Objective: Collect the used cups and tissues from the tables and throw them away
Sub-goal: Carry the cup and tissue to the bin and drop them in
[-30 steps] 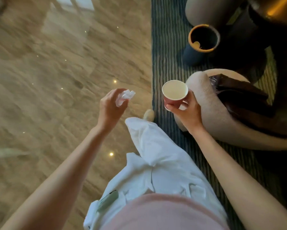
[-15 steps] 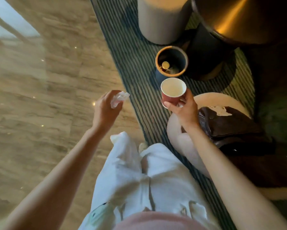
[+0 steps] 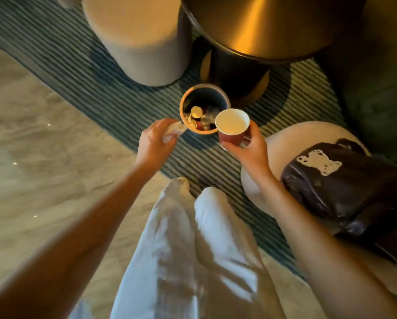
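A small dark round bin (image 3: 222,97) with an orange rim stands on the striped rug; several cups and bits of rubbish lie inside it. My left hand (image 3: 155,143) pinches a crumpled white tissue (image 3: 174,131) right at the bin's left rim. My right hand (image 3: 250,149) grips a red paper cup (image 3: 232,127), upright and white inside, over the bin's near right edge.
A round brass-topped table (image 3: 273,26) on a dark pedestal stands behind the bin. A beige cylindrical stool (image 3: 137,38) is to its left. A pale round pouf (image 3: 291,139) carrying a dark bag (image 3: 344,187) sits at the right. Polished stone floor (image 3: 43,146) lies left.
I have walked up to the bin; it now sits directly below both hands. The tissue and the cup have moved forward to its rim. Both grips are unchanged.
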### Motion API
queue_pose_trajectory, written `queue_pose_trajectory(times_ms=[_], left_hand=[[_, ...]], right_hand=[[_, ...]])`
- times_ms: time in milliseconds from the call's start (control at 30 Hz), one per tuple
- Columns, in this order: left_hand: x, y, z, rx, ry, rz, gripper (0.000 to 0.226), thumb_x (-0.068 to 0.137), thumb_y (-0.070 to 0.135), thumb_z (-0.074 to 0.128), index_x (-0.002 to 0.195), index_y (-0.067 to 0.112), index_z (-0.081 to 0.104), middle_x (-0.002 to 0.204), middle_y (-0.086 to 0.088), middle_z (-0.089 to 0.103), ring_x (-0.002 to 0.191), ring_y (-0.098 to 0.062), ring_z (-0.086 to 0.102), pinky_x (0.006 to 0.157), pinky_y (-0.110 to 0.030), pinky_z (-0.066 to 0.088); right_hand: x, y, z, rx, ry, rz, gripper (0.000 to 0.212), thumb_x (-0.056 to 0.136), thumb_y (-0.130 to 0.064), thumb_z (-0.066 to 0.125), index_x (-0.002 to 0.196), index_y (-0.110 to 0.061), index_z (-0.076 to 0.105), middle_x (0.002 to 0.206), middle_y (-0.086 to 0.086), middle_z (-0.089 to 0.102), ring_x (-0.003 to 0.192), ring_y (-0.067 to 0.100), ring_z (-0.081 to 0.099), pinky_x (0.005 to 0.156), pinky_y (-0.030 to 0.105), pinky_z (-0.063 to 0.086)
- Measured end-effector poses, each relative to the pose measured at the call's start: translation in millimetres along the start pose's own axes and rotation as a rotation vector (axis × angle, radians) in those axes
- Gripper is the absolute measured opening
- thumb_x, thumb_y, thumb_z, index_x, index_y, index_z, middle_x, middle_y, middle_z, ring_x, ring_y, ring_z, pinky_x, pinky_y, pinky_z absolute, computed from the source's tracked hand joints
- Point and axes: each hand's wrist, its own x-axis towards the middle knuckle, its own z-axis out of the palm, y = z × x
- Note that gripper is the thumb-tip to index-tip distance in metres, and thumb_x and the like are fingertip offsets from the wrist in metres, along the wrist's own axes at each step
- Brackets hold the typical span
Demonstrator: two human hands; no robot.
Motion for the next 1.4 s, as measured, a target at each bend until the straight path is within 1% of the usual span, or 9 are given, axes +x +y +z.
queue_pose_trajectory(times_ms=[100,233,333,433,633,767,933,1133,1400], left_hand=[[58,-21,29,0.024,-0.098,0.011,0.029,0.088,0.016,0.062,0.117,0.014,0.061,0.109,-0.004,0.065,0.1,-0.015,0.059,0.088,-0.024,0.043],[122,-62,93,0.049,-0.202,0.007,0.032,0.09,0.018,0.06,0.122,0.015,0.058,0.118,-0.006,0.062,0.106,-0.018,0.059,0.094,-0.029,0.046],[158,-98,148,0.056,-0.256,-0.057,0.032,0.091,0.021,0.057,0.123,0.019,0.055,0.119,-0.005,0.061,0.105,-0.017,0.059,0.09,-0.028,0.047],[189,-131,198,0.072,-0.303,-0.15,0.034,0.09,0.018,0.056,0.123,0.021,0.052,0.12,-0.004,0.06,0.105,-0.02,0.059,0.09,-0.037,0.051],[230,-169,264,0.143,-0.302,-0.116,0.048,0.086,0.02,0.061,0.131,0.017,0.047,0.132,-0.006,0.051,0.12,-0.025,0.05,0.098,-0.038,0.042],[240,-168,260,0.294,-0.279,-0.022,0.055,0.085,0.034,0.059,0.134,0.014,0.044,0.134,-0.007,0.049,0.122,-0.026,0.045,0.1,-0.039,0.039],[228,-167,230,0.527,-0.174,0.11,0.049,0.087,0.028,0.059,0.131,0.009,0.049,0.128,-0.013,0.055,0.119,-0.031,0.049,0.101,-0.045,0.037],[216,-160,215,0.637,-0.304,0.052,0.052,0.089,0.029,0.059,0.135,0.012,0.043,0.138,-0.012,0.047,0.128,-0.03,0.041,0.11,-0.046,0.029],[228,-100,149,0.683,-0.268,0.103,0.052,0.093,0.04,0.051,0.136,0.012,0.041,0.14,-0.012,0.044,0.131,-0.031,0.038,0.11,-0.047,0.028]], right_hand=[[43,20,17,-0.016,0.044,0.053,0.073,0.063,-0.039,0.082,0.125,-0.046,0.044,0.117,-0.025,0.057,0.113,-0.003,0.055,0.09,0.018,0.05],[101,60,37,-0.037,0.095,0.088,0.07,0.063,-0.045,0.08,0.113,-0.066,0.037,0.108,-0.048,0.049,0.108,-0.019,0.05,0.078,0.008,0.046],[139,101,48,-0.022,0.166,0.136,0.069,0.061,-0.05,0.081,0.112,-0.069,0.037,0.109,-0.044,0.052,0.109,-0.015,0.051,0.077,0.005,0.048],[170,148,53,-0.005,0.23,0.172,0.069,0.06,-0.047,0.082,0.114,-0.062,0.041,0.108,-0.03,0.058,0.108,-0.003,0.057,0.075,0.006,0.048],[207,208,55,0.001,0.241,0.208,0.077,0.063,-0.033,0.085,0.129,-0.036,0.045,0.117,-0.015,0.059,0.109,0.003,0.059,0.08,0.014,0.051],[233,204,65,-0.011,0.211,0.198,0.077,0.065,-0.026,0.086,0.131,-0.028,0.045,0.121,-0.011,0.058,0.112,0.006,0.058,0.089,0.021,0.051],[260,188,88,-0.04,0.103,0.157,0.072,0.067,-0.027,0.082,0.128,-0.029,0.045,0.12,-0.013,0.059,0.115,0.007,0.056,0.096,0.033,0.051],[285,184,104,-0.26,-0.054,0.223,0.087,0.069,-0.028,0.081,0.142,-0.018,0.036,0.143,0.004,0.044,0.133,0.02,0.041,0.106,0.045,0.042],[235,119,54,-0.539,0.11,0.003,0.052,0.095,-0.032,0.053,0.14,-0.01,0.042,0.147,0.014,0.041,0.14,0.026,0.031,0.11,0.039,0.032]])
